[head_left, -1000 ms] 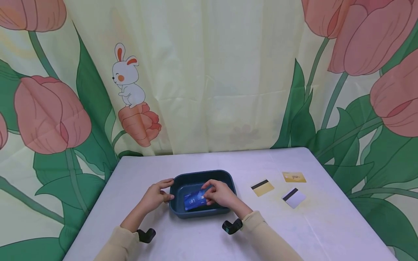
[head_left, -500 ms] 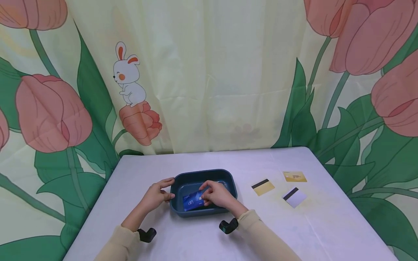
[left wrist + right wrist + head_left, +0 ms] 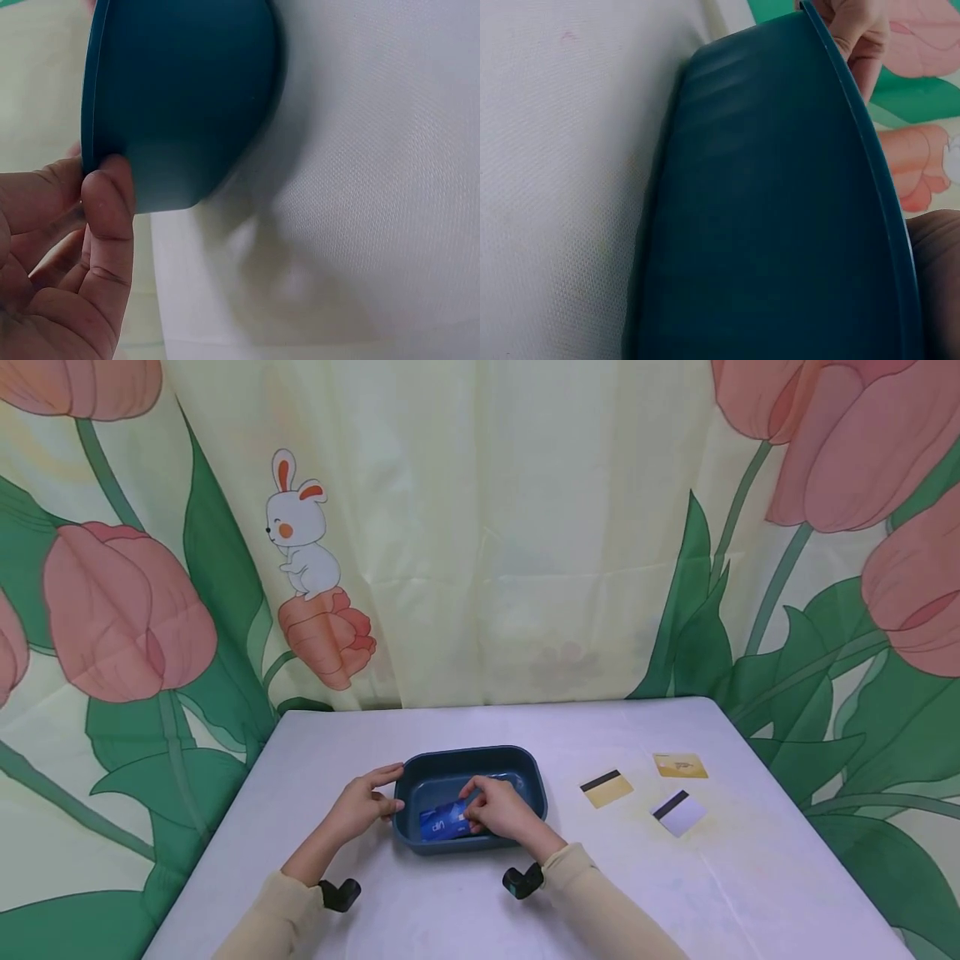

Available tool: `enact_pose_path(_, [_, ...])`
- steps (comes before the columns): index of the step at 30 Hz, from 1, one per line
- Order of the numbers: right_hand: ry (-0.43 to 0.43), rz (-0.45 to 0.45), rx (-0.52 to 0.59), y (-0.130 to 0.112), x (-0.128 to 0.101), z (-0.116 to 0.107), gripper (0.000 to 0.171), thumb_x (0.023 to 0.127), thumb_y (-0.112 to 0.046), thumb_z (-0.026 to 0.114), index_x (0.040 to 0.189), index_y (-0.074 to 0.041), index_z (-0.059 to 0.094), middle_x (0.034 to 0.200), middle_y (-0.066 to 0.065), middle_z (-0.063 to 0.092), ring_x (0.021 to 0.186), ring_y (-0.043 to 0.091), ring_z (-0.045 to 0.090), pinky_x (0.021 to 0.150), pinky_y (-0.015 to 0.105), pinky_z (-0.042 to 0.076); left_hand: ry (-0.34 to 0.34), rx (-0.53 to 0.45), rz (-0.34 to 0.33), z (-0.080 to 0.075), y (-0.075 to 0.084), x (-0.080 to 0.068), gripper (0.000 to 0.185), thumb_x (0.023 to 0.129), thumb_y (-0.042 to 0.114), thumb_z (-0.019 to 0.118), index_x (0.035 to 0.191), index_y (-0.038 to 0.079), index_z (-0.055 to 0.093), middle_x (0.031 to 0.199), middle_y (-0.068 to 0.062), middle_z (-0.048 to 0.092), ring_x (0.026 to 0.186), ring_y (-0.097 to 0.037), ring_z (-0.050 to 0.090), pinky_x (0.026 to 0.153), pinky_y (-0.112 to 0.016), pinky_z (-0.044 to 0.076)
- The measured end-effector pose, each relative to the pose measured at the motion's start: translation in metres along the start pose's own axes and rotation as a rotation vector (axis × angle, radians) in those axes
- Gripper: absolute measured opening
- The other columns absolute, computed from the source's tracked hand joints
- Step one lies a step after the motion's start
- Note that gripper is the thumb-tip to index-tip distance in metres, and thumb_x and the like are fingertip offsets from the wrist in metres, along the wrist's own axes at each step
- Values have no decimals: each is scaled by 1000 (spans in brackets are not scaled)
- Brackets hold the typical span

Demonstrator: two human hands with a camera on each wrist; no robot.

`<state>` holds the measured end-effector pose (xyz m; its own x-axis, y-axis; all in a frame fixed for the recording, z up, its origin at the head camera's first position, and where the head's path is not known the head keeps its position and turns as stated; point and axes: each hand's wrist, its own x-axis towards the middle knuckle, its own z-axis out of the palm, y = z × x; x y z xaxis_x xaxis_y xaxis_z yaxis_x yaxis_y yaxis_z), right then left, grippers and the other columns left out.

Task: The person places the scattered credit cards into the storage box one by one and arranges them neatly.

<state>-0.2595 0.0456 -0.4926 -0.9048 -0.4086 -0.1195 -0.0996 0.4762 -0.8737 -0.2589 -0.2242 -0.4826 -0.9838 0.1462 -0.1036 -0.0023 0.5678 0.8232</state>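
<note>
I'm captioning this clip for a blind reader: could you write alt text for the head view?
A person's right hand holds a blue plastic card inside a dark teal rectangular tray, while the left hand grips the tray's left rim. On the white table, three more cards lie to the right.

It looked like a staged recording corner rather than a lived-in room — a pale yellow cloth backdrop printed with pink tulips and a white rabbit (image 3: 480,527) hung straight behind a plain white cloth-covered table (image 3: 480,727), closing off everything beyond it.
</note>
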Motion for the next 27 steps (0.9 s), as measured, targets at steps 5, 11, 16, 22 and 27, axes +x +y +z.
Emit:
enact_pose_path(5, [6,4,-26,0,0,-1,17,98,-4,68,115,-3,65,79,4,69,64,15,68,62,27,59,-1,6,12,1,2,2,62,90,0,76,148,2,55,161,-12,46,70,-16,62,67,-28,57])
enact_pose_path(11, [1,2,-42,1,2,2,18,97,-4,69,115,-2,67,79,3,68,64,15,68,63,27,59,4,11,7,1,2,1,62,90,-1,75,148,1,54,161,-12,45,70,-16,62,67,-27,57])
enact_pose_path(16, [-3,-1,-76,1,0,5,17,97,-4,70,114,-3,68,78,2,68,64,14,66,63,27,58,6,-9,6,2,1,1,61,91,-2,75,148,1,54,161,-12,45,70,-17,62,67,-28,58])
enact_pose_path(22, [6,-5,-96,3,-1,7,15,96,-3,70,111,-3,69,76,1,67,64,14,64,61,27,56,3,-13,0,4,-1,2,61,91,-1,75,149,4,54,161,-11,45,72,-17,62,69,-29,59])
enact_pose_path(27, [-2,-26,-102,4,0,9,14,95,-1,70,108,-3,70,76,0,67,63,13,65,59,25,54,10,-23,1,4,-2,1,61,91,-2,74,148,2,55,161,-11,45,69,-18,62,68,-32,59])
